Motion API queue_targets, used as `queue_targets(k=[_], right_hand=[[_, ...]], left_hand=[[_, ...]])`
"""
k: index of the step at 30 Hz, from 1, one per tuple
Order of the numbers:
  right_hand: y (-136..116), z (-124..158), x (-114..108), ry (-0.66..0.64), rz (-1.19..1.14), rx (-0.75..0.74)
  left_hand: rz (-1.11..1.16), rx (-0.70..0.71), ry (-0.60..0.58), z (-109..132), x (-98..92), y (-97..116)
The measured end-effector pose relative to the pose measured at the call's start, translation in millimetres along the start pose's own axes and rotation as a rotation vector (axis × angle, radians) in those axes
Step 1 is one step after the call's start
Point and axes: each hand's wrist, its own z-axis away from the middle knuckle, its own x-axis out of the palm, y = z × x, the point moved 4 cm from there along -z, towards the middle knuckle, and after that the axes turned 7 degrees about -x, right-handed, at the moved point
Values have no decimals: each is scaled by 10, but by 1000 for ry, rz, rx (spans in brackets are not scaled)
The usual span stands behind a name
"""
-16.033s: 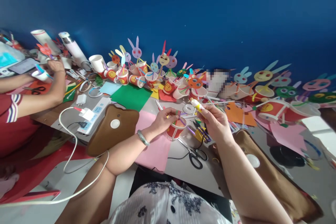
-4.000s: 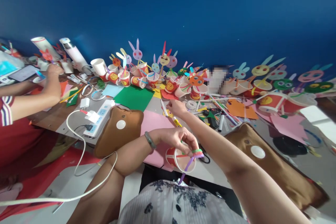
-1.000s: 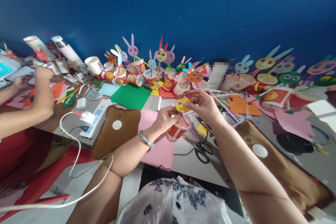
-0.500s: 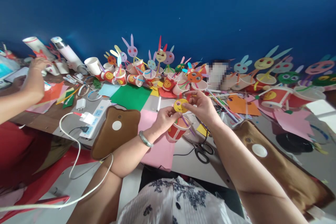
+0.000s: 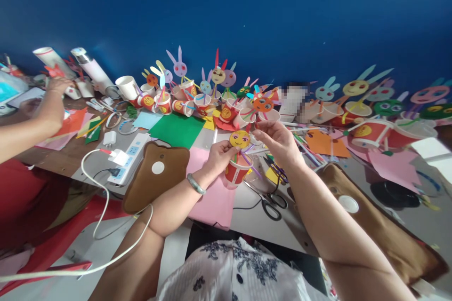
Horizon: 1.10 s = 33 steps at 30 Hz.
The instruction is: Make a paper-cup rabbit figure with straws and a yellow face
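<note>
A round yellow paper face [image 5: 239,139] with drawn eyes and mouth stands above a red paper cup [image 5: 236,172]. My left hand [image 5: 223,155] pinches the face's lower left edge. Purple straws [image 5: 254,165] stick out of the cup. Just right of the face is my right hand [image 5: 277,141], its thumb and forefinger brought together; whether a small piece is between them is too small to tell. Beneath my left hand lies pink paper [image 5: 212,197]. Black-handled scissors [image 5: 271,208] rest to the right of the cup.
Cups with paper animal faces [image 5: 261,103] line the blue wall. Green paper [image 5: 178,129], a power strip [image 5: 130,155] and a brown pouch [image 5: 157,183] lie left; another brown pouch [image 5: 374,221] lies right. At far left, another person's hand [image 5: 58,85] holds something red.
My right hand has moved off the yellow face, a little to the right. The face is now uncovered and sits slightly higher and more to the left.
</note>
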Motion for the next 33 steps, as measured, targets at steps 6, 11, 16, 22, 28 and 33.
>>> queue_targets(k=[6,11,16,22,28,33], right_hand=[[181,88,117,-232,67,114],[233,187,253,-225,-10,128],[266,200,278,-188,-98,144],[272,166,215,-215,-3,93],[214,166,190,-235,60,72],[179,173,195,-224,65,62]], left_hand=[[-27,48,48,-7,-18,3],[-141,78,60,18,-9,11],[-165,88,47,41,25,29],[-134,39,-4,44,57,26],[-148,54,-1,23,34,-28],[-207,128,14,47,27,44]])
